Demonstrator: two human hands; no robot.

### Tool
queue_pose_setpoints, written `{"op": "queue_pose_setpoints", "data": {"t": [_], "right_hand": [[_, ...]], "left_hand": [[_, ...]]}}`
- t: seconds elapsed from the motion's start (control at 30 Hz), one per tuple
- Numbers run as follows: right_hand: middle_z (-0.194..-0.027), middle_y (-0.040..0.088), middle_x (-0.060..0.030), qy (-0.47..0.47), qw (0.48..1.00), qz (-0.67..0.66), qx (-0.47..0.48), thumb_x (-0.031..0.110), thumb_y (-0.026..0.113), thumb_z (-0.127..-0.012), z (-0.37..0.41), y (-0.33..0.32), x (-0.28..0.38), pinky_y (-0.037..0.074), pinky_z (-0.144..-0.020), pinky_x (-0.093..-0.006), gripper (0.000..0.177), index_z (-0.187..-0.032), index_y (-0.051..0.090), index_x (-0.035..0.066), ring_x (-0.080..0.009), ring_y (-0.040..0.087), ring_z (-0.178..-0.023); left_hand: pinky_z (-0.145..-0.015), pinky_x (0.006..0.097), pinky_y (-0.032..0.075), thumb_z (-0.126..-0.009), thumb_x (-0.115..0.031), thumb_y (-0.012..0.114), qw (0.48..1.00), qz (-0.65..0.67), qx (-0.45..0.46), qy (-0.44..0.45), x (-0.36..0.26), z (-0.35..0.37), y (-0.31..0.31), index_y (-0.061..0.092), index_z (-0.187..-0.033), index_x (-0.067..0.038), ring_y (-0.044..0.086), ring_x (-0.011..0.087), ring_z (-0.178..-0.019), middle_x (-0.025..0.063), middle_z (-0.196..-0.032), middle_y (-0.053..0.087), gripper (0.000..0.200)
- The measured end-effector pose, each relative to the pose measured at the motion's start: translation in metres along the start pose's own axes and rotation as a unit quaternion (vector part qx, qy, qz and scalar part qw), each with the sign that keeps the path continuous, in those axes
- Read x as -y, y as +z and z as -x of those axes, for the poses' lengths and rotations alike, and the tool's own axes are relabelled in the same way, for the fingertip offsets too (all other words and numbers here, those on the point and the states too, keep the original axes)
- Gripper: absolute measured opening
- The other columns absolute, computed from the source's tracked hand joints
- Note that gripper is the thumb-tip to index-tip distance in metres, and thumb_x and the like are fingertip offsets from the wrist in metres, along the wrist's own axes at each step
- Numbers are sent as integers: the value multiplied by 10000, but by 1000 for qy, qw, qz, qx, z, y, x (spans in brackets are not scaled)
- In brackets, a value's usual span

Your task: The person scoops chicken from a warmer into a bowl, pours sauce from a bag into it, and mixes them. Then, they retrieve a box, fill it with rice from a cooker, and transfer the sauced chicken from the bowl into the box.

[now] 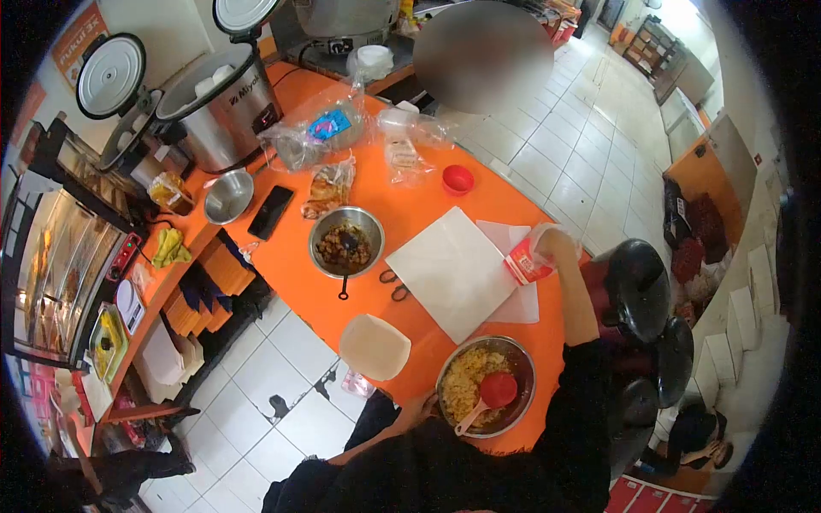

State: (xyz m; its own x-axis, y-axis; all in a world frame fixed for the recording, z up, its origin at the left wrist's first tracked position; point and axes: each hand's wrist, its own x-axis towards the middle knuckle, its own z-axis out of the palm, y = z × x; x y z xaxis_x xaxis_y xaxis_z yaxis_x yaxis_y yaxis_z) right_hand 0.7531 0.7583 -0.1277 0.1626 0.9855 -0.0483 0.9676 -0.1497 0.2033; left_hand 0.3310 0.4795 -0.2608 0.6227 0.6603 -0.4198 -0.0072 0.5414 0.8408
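Over the right side of the orange table, my right hand [558, 244] is closed on a clear plastic packet with a red-and-white label [525, 262]. Its fingertips are partly hidden by the plastic. Beneath the packet lie white paper sheets [453, 274]. My left hand [416, 411] is at the near table edge, against the left side of a metal bowl [532, 389]; its fingers are too hidden to tell how they are bent. Yellow rice [463, 386] fills that bowl, and a red scoop with a pale handle [496, 391] rests on the rice.
Left of the paper are scissors [398, 291], a bowl of dark chunky food [345, 248] with a spoon, and a paper container [375, 347]. Farther back sit a red cup [458, 179], a phone [271, 213] and plastic bags [316, 137]. Black-lidded containers [637, 291] stand at right.
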Motion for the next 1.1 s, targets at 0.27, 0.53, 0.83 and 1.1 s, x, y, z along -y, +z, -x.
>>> {"op": "queue_pose_setpoints", "data": {"t": [0.27, 0.53, 0.83, 1.1], "right_hand": [[-736, 619, -143, -60, 998, 15, 5, 227, 591, -592, -65, -67, 57, 470, -573, -391, 197, -670, 618, 47, -274, 600, -647], [-771, 616, -142, -121, 992, -26, -35, 227, 562, -641, -151, -5, 150, 464, -601, -397, 203, -752, 601, 62, -280, 595, -675], [-811, 612, -141, -98, 993, -49, -31, 227, 530, -695, -106, -29, 138, 456, -632, -403, 217, -845, 582, 78, -287, 589, -706], [-846, 609, -140, 71, 989, -73, -105, 227, 500, -743, 133, -108, -14, 450, -660, -408, 236, -927, 565, 92, -293, 584, -733]], "left_hand": [[-785, 319, 452, -869, -215, 473, 983, -135, 80, -99, -132, 16, 52, 516, -1114, -37, 567, 191, -883, 89, -990, 585, 306], [-790, 326, 447, -868, -229, 467, 975, -106, 192, -25, -103, -23, 58, 548, -1070, -44, 571, 195, -893, 98, -968, 599, 286], [-796, 334, 441, -868, -245, 461, 979, -194, 57, 20, -43, 41, -78, 585, -1021, -51, 575, 200, -904, 107, -944, 615, 276], [-894, 432, 342, -604, -281, 769, 916, -187, -298, 192, -59, 52, -164, 291, -1223, 17, 384, 339, -1111, 215, -1188, 366, 837]]}}
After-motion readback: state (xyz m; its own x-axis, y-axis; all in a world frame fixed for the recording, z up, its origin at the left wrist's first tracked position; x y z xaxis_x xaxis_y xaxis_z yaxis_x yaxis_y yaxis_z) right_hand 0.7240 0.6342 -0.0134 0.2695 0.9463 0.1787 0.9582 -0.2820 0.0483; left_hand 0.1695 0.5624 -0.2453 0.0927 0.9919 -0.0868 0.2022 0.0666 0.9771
